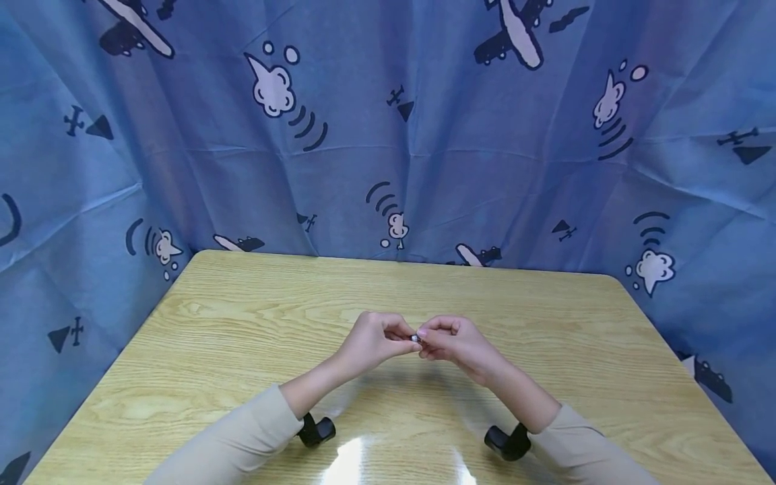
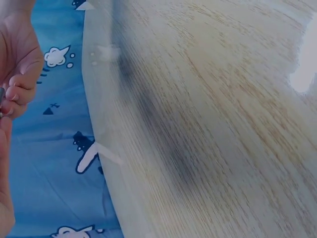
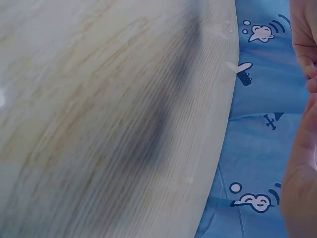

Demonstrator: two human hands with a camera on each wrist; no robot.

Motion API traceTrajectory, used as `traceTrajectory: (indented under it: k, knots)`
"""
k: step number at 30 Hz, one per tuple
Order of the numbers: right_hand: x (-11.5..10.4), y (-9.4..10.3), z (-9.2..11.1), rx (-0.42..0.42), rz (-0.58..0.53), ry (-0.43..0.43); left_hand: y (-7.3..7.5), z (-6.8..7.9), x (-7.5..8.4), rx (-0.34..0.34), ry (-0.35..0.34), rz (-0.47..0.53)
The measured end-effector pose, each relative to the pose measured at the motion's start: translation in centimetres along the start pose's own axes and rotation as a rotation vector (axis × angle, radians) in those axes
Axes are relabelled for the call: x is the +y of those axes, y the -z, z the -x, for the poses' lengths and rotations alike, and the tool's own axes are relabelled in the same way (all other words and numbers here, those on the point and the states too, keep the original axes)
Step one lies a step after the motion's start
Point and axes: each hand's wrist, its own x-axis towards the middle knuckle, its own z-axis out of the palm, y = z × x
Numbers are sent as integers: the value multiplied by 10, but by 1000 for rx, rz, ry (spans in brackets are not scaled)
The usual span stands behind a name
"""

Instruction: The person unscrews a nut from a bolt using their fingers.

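Observation:
Over the middle of the table, both hands meet at the fingertips around one tiny thing [image 1: 415,338], whitish or silvery with dark parts. The left hand [image 1: 377,340] pinches it between thumb and fingers from the left. From the right, the right hand [image 1: 459,345] pinches at its other side, fingers curled in. Most of the thing is hidden by the fingertips, and I cannot tell its kind. At the left edge of the left wrist view a dark grey bit of it [image 2: 2,94] shows between fingertips. Only parts of the hands appear at the right edge of the right wrist view.
A wood-grain table [image 1: 254,303] with rounded far corners lies under the hands. Behind it hangs a blue curtain [image 1: 339,162] printed with planes and clouds. Black wrist mounts [image 1: 316,431] sit below both forearms. Light glares off the near part of the tabletop.

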Motion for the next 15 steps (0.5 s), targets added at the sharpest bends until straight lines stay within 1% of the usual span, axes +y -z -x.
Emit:
traceTrajectory:
  k: [1,4,8,11,15]
  knots:
    - [0,0,0,-1,2,0,1,0,3,2,1,1]
    - [-1,-1,1,-5,21,3,6,3,19,-2,0,-2]
    - [-2,-3,2,-13,31,33,12,6,38,-10,-1,-1]
    - [-2,-3,2,-16,13,49,13,7,40,-6,5,3]
    - [-2,-3,3,-24,0,62,13,7,37,-7,17,19]
